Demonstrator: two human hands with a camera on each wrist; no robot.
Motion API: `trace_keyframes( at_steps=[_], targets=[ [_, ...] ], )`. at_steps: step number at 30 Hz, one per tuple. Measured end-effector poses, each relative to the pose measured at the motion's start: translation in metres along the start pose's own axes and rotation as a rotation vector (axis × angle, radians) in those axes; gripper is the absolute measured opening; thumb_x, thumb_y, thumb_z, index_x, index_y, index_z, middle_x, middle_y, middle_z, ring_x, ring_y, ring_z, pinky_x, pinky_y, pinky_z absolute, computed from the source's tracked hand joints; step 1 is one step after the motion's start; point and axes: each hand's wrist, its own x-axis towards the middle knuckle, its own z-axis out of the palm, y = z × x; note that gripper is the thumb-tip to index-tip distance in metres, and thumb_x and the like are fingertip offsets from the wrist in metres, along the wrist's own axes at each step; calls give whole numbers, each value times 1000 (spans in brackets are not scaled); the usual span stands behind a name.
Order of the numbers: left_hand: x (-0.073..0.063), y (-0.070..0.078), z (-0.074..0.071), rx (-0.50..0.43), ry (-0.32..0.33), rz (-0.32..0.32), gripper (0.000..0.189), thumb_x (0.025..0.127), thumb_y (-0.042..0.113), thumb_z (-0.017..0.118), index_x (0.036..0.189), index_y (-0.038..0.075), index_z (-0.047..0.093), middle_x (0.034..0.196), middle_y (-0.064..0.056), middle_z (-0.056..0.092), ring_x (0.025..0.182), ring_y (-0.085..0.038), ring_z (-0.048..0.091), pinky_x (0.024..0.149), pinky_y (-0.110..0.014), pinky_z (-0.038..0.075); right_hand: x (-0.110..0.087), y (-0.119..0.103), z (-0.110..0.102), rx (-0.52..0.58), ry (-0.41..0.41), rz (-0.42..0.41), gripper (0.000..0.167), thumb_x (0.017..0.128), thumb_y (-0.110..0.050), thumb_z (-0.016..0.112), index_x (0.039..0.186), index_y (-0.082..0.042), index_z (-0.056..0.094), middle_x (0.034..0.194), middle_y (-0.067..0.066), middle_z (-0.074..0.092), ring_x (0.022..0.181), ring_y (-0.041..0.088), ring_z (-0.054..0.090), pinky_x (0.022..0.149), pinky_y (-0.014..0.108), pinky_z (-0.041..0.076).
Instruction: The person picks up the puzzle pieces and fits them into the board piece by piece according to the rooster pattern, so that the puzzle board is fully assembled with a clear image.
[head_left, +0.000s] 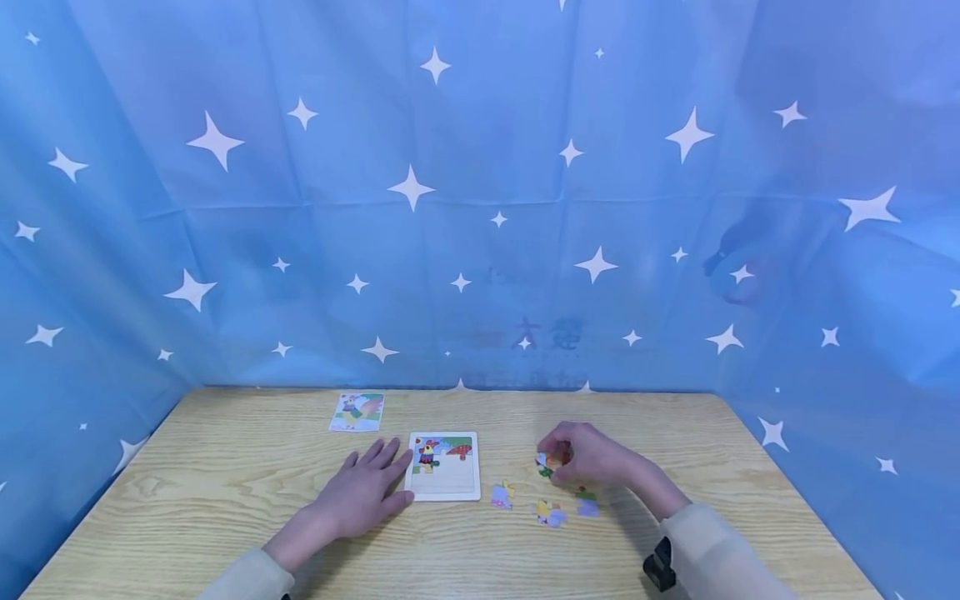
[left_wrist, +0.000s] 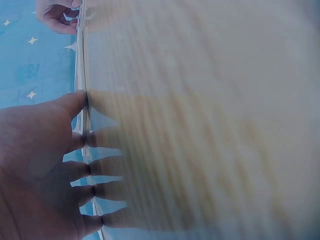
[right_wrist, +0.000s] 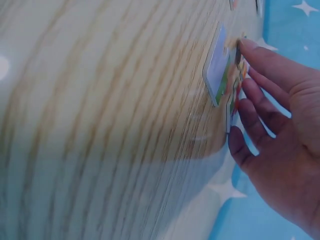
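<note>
My left hand (head_left: 358, 497) lies palm down on the table with its fingers spread. Its index finger and thumb reach the left edge of a white puzzle tray (head_left: 453, 485), which is partly filled with a colourful rooster picture. To the right of the tray, my right hand (head_left: 594, 457) curls its thumb and fingers round a multicoloured puzzle piece (head_left: 543, 467) at the tabletop. The fingers hide part of that piece. In the right wrist view the fingertips sit low at the pieces, close to a lilac and green piece (right_wrist: 217, 70).
Loose puzzle pieces lie in front of my right hand: a lilac one (head_left: 502, 496), a yellow and lilac one (head_left: 551, 513) and a lilac-green one (head_left: 588, 503). A rooster picture card (head_left: 357, 412) lies at the back left. A blue starry curtain (head_left: 495, 275) hangs behind the wooden table (head_left: 195, 483).
</note>
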Motion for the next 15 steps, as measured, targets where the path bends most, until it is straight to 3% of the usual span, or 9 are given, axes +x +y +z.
trace_keyframes(
  at_steps=[15],
  targets=[
    [0,1,0,5,-2,-11,65,105,44,57,154,3,46,162,-25,32,150,-46,24,111,-73,23,3,3,2,68,-15,19,36,87,-4,82,118,-7,64,103,6,57,86,23,49,67,34,45]
  ],
)
